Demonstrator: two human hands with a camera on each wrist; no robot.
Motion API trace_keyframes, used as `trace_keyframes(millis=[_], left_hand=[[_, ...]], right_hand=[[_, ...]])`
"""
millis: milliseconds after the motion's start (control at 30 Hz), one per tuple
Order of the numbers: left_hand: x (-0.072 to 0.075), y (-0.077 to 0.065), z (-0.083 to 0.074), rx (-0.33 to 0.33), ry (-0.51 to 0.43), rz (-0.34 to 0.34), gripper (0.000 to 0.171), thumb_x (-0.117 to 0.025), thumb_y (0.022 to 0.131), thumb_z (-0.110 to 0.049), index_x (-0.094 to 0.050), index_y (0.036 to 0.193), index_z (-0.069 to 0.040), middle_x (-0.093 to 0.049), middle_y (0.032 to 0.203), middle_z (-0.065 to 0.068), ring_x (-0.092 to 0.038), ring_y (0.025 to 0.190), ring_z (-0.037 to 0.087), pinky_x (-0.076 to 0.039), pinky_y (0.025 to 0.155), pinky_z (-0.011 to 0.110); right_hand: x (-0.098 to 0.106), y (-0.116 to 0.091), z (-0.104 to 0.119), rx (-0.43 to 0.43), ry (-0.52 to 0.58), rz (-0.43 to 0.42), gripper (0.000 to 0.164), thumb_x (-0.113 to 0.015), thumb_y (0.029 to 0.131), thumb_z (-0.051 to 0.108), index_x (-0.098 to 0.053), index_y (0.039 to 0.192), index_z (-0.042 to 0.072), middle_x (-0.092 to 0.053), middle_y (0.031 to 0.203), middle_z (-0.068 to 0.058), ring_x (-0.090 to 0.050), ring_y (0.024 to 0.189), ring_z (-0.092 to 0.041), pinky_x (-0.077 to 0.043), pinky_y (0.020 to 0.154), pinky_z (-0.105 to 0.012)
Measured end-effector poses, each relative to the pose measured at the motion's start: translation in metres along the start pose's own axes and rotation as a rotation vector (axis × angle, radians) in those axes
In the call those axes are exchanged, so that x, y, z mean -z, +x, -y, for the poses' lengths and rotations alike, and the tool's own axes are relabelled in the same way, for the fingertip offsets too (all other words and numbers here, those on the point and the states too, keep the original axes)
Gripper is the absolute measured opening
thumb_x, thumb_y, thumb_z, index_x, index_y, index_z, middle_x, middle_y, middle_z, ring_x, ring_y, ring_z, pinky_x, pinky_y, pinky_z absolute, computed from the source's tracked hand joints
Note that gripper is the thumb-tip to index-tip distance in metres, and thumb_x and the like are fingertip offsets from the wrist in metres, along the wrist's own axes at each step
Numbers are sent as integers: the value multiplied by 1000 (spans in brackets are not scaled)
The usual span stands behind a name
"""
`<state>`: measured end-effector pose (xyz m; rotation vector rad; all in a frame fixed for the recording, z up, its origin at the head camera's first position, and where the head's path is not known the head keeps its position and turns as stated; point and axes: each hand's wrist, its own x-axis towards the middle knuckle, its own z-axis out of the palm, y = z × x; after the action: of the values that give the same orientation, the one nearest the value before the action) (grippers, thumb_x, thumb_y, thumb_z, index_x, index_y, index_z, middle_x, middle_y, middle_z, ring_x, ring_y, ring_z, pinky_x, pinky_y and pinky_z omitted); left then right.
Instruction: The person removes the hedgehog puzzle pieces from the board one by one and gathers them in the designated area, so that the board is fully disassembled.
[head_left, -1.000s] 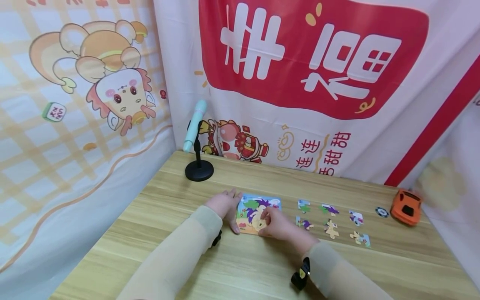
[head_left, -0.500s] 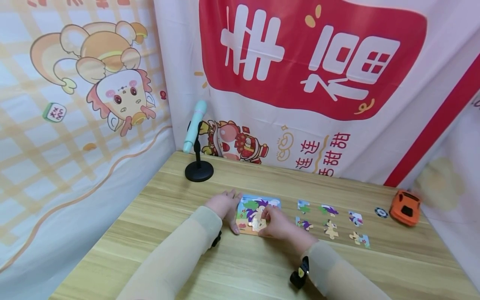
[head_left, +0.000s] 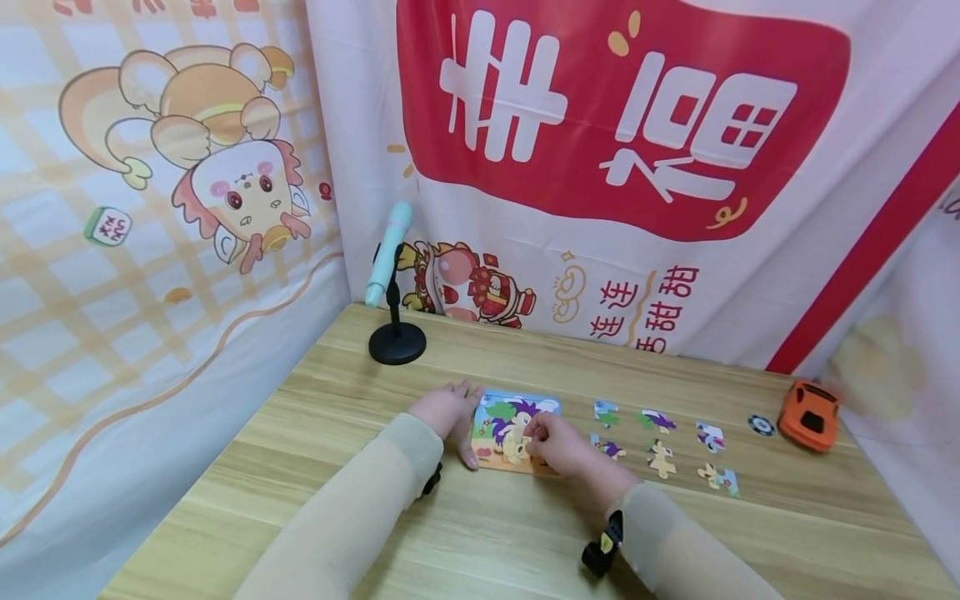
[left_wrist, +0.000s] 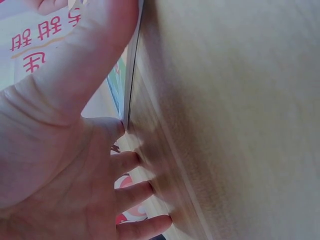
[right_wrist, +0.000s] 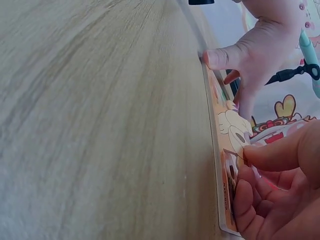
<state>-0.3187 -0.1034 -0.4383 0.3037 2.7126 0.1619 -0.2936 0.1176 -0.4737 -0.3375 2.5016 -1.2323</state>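
Note:
A jigsaw puzzle board [head_left: 553, 405] with a purple-haired cartoon figure lies flat on the table. My left hand [head_left: 448, 417] stands along its left edge, fingers spread and mostly straight. In the left wrist view, the thumb [left_wrist: 102, 45] runs along the board's edge and the fingertips reach the tabletop. Over the right half of the picture is my right hand [head_left: 561, 446]. Its thumb and index finger pinch the edge of a puzzle piece [right_wrist: 234, 153] at the board, shown in the right wrist view. The other fingers are curled, hiding part of the board.
Several loose puzzle pieces [head_left: 662, 458] lie in two rows right of the board. Beyond them are a small dark round disc [head_left: 761, 425] and an orange toy car [head_left: 810, 415]. A turquoise microphone [head_left: 389, 254] on a black stand [head_left: 397, 342] occupies the back left. Printed cloths hang behind.
My right hand has shifted slightly right, showing more of the board's lower border. A piece that looked pale and tilted half a second ago now sits flush with the picture. The left hand stays put.

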Motion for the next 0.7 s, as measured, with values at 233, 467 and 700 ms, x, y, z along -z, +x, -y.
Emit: trace_keyframes(millis=[233,467,700], left_hand=[[-1,-1,1,2,4,1,134,-88,52,-61,-20,160,-19,-13,164,11,-15,147,35,-23,115,52],[-3,3,2,5,-8,10,136,-88,50,-61,-19,160,-20,-13,164,10,-14,148,35,-21,115,53],[-4,7,3,18,-24,19,135,-89,51,-60,-18,160,-22,-11,165,8,-12,148,34,-20,115,52]], right_hand=[[3,1,-4,4,71,20,7,-63,95,2,-59,98,5,-51,90,-9,-51,74,-22,-46,59,-31],[20,-5,-4,53,177,49,7,-63,95,2,-56,96,2,-52,85,-9,-52,68,-22,-46,59,-32],[64,-27,1,112,243,60,13,-59,98,7,-56,104,-5,-54,83,-10,-49,67,-20,-46,61,-32]])
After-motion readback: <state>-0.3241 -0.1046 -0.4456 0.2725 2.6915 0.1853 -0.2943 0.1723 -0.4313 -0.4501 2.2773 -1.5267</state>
